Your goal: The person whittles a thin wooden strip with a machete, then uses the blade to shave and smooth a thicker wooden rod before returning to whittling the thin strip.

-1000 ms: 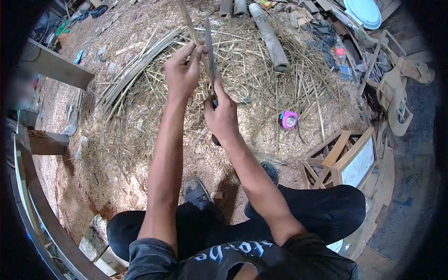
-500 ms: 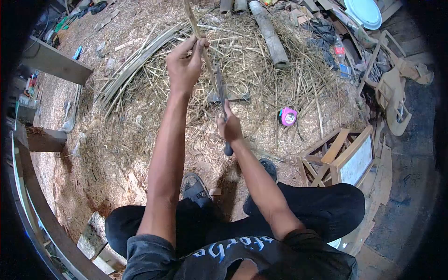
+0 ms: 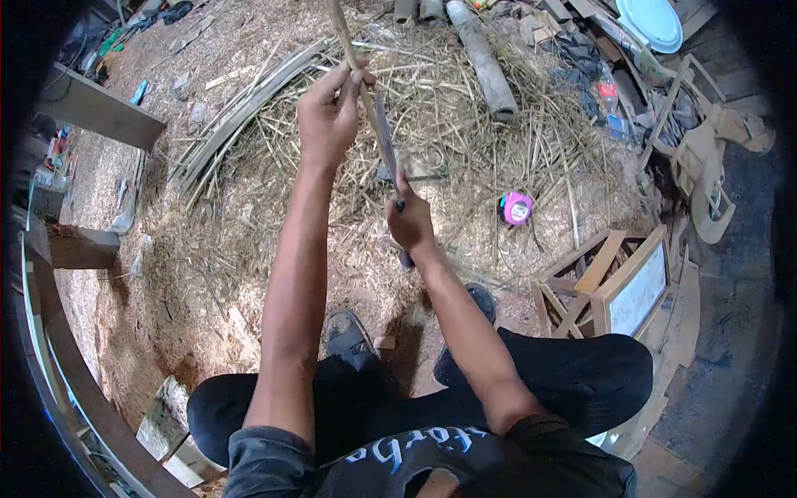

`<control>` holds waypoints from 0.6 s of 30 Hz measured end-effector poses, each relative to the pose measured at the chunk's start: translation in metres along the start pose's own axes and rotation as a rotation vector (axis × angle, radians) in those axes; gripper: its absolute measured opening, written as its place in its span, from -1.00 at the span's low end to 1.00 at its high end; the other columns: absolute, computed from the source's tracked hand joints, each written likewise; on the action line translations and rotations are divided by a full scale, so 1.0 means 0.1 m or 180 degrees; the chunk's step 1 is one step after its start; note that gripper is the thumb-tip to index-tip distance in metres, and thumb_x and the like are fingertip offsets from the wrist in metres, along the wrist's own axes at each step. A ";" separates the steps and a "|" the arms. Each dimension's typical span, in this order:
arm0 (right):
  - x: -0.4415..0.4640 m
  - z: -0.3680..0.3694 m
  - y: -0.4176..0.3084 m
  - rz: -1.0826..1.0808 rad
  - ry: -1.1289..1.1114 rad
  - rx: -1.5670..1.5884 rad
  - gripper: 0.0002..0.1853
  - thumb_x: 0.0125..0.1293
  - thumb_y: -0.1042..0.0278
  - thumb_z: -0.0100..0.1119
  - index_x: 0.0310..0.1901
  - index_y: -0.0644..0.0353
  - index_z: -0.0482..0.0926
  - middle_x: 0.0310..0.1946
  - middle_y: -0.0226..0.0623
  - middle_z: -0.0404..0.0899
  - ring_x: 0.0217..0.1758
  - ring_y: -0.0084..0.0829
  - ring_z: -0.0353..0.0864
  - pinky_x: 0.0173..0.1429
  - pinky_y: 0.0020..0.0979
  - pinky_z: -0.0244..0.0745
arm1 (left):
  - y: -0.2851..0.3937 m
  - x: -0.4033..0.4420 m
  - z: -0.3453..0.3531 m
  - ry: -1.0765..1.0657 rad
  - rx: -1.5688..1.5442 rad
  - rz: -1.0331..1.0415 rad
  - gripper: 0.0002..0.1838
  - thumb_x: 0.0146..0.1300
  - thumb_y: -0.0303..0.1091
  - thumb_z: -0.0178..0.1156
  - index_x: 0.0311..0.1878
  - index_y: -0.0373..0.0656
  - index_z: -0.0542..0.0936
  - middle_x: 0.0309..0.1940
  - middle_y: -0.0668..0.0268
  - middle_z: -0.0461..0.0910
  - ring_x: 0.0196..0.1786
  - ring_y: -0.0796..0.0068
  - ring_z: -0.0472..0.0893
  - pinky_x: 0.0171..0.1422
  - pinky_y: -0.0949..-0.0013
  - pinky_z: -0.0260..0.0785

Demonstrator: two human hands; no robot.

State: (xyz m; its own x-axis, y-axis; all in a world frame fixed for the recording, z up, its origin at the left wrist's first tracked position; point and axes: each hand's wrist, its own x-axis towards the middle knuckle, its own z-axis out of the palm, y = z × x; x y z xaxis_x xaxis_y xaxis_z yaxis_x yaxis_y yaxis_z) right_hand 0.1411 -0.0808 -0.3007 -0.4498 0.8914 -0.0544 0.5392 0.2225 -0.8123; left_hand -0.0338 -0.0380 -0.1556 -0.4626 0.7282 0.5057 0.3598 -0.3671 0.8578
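Observation:
My left hand (image 3: 327, 114) is closed around a long bamboo strip (image 3: 341, 31), pinching it between thumb and fingers at the upper middle of the view. The strip runs up past the top edge and slants down toward my other hand. My right hand (image 3: 410, 221) grips the dark handle of a knife (image 3: 384, 133), with the narrow blade pointing up and away from me. Blade and strip lie close along each other; whether they touch is hard to tell. Below the hands are my sandalled feet on the shavings.
Thin bamboo shavings (image 3: 465, 158) cover the ground ahead, with a bundle of split strips (image 3: 241, 108) at left. A bamboo pole (image 3: 483, 62) lies beyond. To the right are a pink tape measure (image 3: 515, 208) and a wooden frame (image 3: 610, 278). A beam (image 3: 104, 108) juts in from the left.
The knife blade has turned and shifted up closer along the strip, and my right wrist has rotated slightly. My left hand stays nearly in place, still on the strip.

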 end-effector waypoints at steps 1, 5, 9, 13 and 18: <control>-0.02 -0.08 -0.16 0.0058 -0.0056 0.0194 -0.16 0.25 0.42 0.04 0.56 0.02 -0.07 -0.15 0.19 0.64 -0.42 -0.16 0.63 -0.25 -0.19 0.57 | 0.00 -0.01 0.00 0.0024 0.0165 0.0000 -0.75 0.42 -0.50 0.11 0.10 -0.25 0.63 -0.26 0.27 0.72 -0.15 0.52 0.68 -0.05 0.42 0.54; -0.08 0.14 0.14 -0.0189 0.0243 0.0177 -0.20 0.25 0.39 0.04 0.54 0.04 0.03 -0.41 0.12 0.64 -0.52 -0.15 0.63 -0.35 -0.22 0.53 | -0.08 0.01 -0.01 0.0045 -0.0032 0.0006 -0.75 0.41 -0.51 0.12 0.09 -0.22 0.64 -0.24 0.26 0.73 -0.15 0.52 0.68 -0.05 0.44 0.53; -0.13 0.05 0.15 0.0689 -0.0395 -0.0045 -0.23 0.26 0.38 0.04 0.53 0.06 0.06 -0.47 0.09 0.62 -0.51 -0.11 0.62 -0.34 -0.19 0.52 | -0.08 -0.01 -0.02 0.0099 0.0140 -0.0013 -0.75 0.41 -0.48 0.12 0.09 -0.20 0.65 -0.26 0.28 0.72 -0.17 0.54 0.68 -0.12 0.46 0.53; -0.12 0.25 0.20 -0.0090 0.0394 0.0195 -0.22 0.29 0.34 0.08 0.53 0.06 0.04 -0.47 0.08 0.63 -0.53 -0.13 0.62 -0.36 -0.16 0.53 | -0.12 -0.01 -0.04 0.0136 0.0032 -0.0025 -0.76 0.43 -0.45 0.12 0.09 -0.19 0.64 -0.26 0.29 0.72 -0.19 0.54 0.67 -0.17 0.45 0.53; -0.14 0.18 0.41 0.0444 -0.0180 -0.0164 -0.22 0.31 0.45 0.05 0.54 0.05 0.01 -0.50 0.01 0.61 -0.49 -0.15 0.64 -0.33 -0.21 0.54 | -0.10 -0.09 -0.02 -0.0134 0.0123 -0.0262 -0.78 0.44 -0.46 0.08 0.04 -0.20 0.65 -0.22 0.23 0.66 -0.15 0.44 0.66 -0.05 0.35 0.59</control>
State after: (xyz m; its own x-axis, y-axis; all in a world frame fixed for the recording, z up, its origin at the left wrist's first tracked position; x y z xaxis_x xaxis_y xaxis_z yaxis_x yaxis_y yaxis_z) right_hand 0.1566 -0.0917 -0.3434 -0.4067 0.8918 -0.1983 0.6343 0.1194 -0.7638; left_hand -0.0347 -0.0420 -0.1692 -0.4578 0.7789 0.4286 0.3534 -0.2830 0.8916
